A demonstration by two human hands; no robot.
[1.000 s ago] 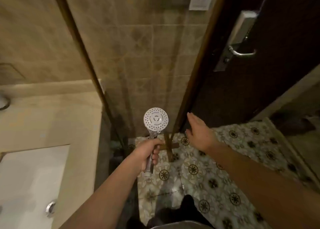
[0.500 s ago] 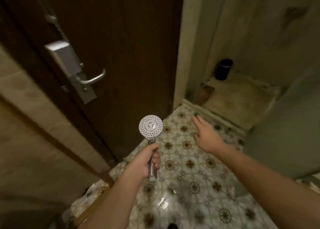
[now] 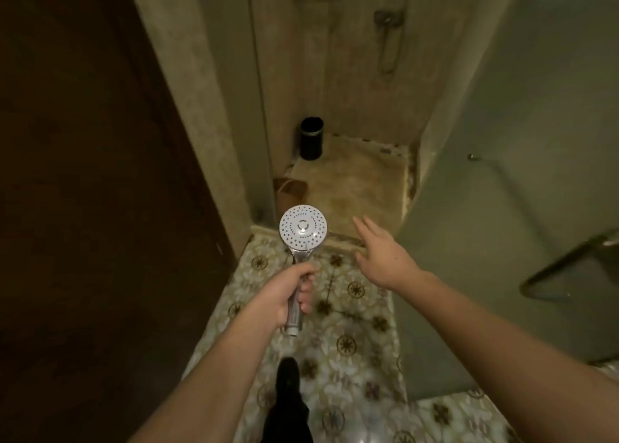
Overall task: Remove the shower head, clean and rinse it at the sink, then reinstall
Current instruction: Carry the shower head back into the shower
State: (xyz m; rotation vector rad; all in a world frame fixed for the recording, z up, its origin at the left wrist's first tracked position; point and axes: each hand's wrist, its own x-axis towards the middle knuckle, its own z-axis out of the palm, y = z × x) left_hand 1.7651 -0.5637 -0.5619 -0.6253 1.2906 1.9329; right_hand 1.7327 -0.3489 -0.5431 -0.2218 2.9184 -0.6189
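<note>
View swung from dark door to shower stall; left hand [image 3: 284, 295] gripped round chrome shower head [image 3: 303, 230], right hand [image 3: 382, 255] spread, empty. Reinstalling judged next: reach wall hose [image 3: 388, 51].

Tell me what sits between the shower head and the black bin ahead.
In the head view, a brown object, too dim to identify, lies on the stall floor between the shower head and the black bin.

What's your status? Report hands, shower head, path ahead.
Left hand grips shower head by its handle, face toward camera. Right hand open, empty. Black bin on shower floor ahead, left side.
</note>
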